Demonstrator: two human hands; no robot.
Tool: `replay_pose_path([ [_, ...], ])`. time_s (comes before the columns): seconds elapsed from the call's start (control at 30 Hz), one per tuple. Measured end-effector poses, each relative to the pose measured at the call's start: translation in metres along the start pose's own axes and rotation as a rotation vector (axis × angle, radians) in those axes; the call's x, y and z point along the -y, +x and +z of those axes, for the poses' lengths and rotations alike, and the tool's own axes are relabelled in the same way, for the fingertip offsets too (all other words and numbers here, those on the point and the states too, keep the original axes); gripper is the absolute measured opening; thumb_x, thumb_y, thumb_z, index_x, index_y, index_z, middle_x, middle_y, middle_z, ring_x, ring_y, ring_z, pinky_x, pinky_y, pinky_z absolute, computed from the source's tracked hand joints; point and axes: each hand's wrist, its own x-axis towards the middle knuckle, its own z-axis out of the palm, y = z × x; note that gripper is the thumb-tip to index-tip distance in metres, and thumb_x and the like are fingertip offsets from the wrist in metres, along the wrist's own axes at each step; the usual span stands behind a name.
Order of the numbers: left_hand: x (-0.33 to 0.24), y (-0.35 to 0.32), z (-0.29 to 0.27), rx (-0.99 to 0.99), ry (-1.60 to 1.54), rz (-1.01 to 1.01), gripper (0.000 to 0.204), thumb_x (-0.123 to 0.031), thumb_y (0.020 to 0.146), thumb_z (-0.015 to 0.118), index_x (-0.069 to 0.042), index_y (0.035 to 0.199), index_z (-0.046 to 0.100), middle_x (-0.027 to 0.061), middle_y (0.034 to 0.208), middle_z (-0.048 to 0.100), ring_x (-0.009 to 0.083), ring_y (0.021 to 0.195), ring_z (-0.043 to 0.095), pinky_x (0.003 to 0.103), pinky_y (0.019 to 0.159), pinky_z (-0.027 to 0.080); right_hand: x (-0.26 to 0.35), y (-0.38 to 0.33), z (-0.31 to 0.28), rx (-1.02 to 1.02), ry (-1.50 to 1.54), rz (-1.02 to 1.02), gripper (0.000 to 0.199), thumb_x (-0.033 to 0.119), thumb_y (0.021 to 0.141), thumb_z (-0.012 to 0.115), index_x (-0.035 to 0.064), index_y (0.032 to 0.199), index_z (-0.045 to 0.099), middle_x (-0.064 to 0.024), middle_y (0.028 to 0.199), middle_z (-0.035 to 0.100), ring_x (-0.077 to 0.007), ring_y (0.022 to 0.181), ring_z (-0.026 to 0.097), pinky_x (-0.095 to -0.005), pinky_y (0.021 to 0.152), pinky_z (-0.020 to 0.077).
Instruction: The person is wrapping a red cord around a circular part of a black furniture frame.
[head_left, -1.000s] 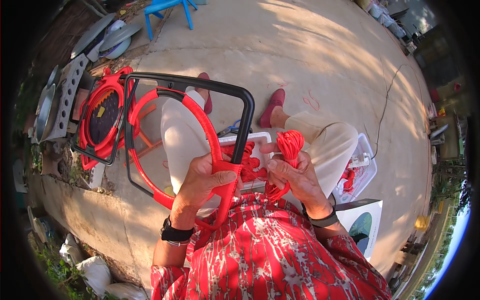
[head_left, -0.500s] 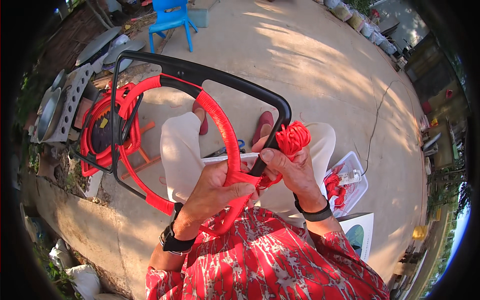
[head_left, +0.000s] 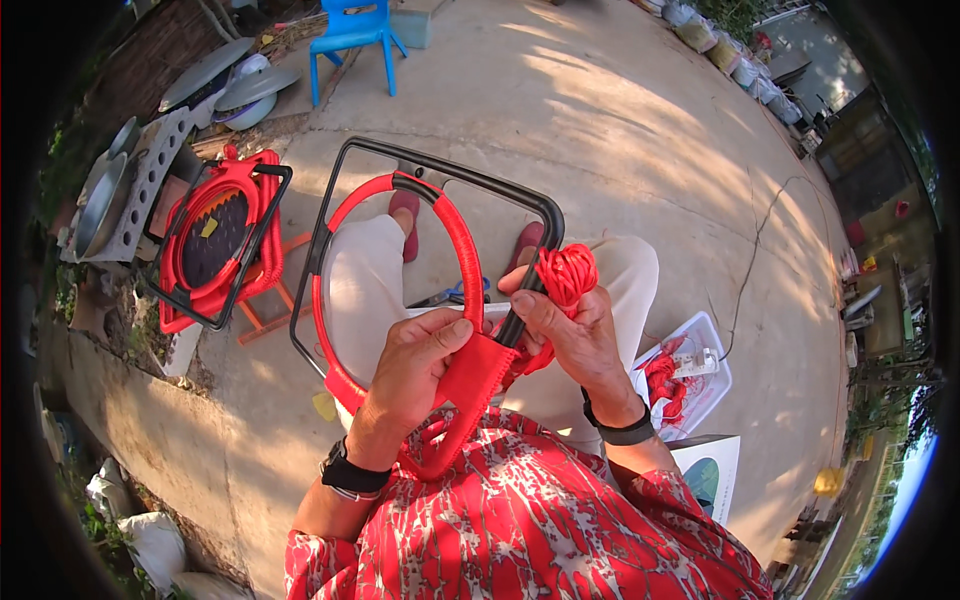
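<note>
Hands clenched — left hand (head_left: 415, 365) grasping red-wrapped ring (head_left: 468, 270); right hand (head_left: 575, 335) grips red cord ball (head_left: 566, 272) just beside it.

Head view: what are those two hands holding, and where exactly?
The left hand grips the red-wrapped ring at its woven red patch; the right hand holds a ball of red cord against the black frame.

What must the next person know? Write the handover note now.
Left hand: grip shut on the red-wrapped ring, thumb by its woven red patch.
Right hand: grip shut on the red cord ball, beside the black frame.
Done: ring largely wrapped, patch begun.
Left: most of the black frame looks bare.
Spare red cord lies in the clear tray, right.
</note>
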Motion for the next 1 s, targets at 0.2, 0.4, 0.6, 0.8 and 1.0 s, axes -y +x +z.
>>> replay_pose_path([
  [0.2, -0.002, 0.012, -0.017, 0.018, -0.014, -0.113, 0.031, -0.016, 0.095, 0.056, 0.008, 0.114, 0.058, 0.0123, 0.098, 0.067, 0.0184, 0.085, 0.067, 0.031, 0.080, 0.054, -0.023, 0.014, -0.006, -0.021, 0.028, -0.003, 0.025, 0.023, 0.093, 0.064, -0.0002, 0.102, 0.063, 0.0031, 0.062, 0.053, -0.0049, 0.052, 0.048, -0.0213, 0.048, 0.0374],
  [0.4, 0.015, 0.021, -0.045, 0.017, 0.048, -0.195, 0.035, -0.015, 0.094, 0.057, 0.009, 0.119, 0.056, 0.0123, 0.099, 0.067, 0.0181, 0.087, 0.067, 0.030, 0.079, 0.054, -0.060, 0.031, -0.021, -0.035, 0.209, 0.084, 0.023, 0.019, 0.090, 0.065, -0.0010, 0.102, 0.064, 0.0039, 0.064, 0.050, -0.0042, 0.054, 0.046, -0.0215, 0.048, 0.0387],
  [0.6, 0.028, 0.029, -0.055, -0.080, 0.133, -0.140, 0.031, -0.012, 0.094, 0.057, 0.009, 0.117, 0.058, 0.0114, 0.104, 0.067, 0.0154, 0.090, 0.065, 0.027, 0.082, 0.052, -0.081, 0.047, -0.019, -0.096, 0.056, 0.138, 0.025, 0.020, 0.091, 0.063, -0.0004, 0.106, 0.064, 0.0004, 0.075, 0.060, -0.0081, 0.065, 0.057, -0.0242, 0.060, 0.0474],
  [0.8, 0.023, 0.030, -0.066, -0.134, 0.116, -0.200, 0.029, -0.014, 0.093, 0.057, 0.008, 0.112, 0.060, 0.0113, 0.100, 0.068, 0.0141, 0.086, 0.065, 0.026, 0.078, 0.053, -0.103, 0.058, -0.025, -0.009, 0.216, 0.158, 0.026, 0.018, 0.093, 0.061, -0.0012, 0.109, 0.064, -0.0039, 0.084, 0.065, -0.0129, 0.077, 0.063, -0.0285, 0.072, 0.0530],
  [1.0, 0.020, 0.010, -0.058, -0.156, 0.147, -0.163, 0.027, -0.003, 0.086, 0.063, 0.009, 0.111, 0.060, 0.0134, 0.099, 0.068, 0.0160, 0.084, 0.066, 0.027, 0.077, 0.053, -0.097, 0.055, -0.021, 0.054, 0.198, 0.091, 0.029, 0.020, 0.091, 0.065, -0.0030, 0.108, 0.063, -0.0051, 0.087, 0.067, -0.0119, 0.083, 0.063, -0.0267, 0.079, 0.0500],
])
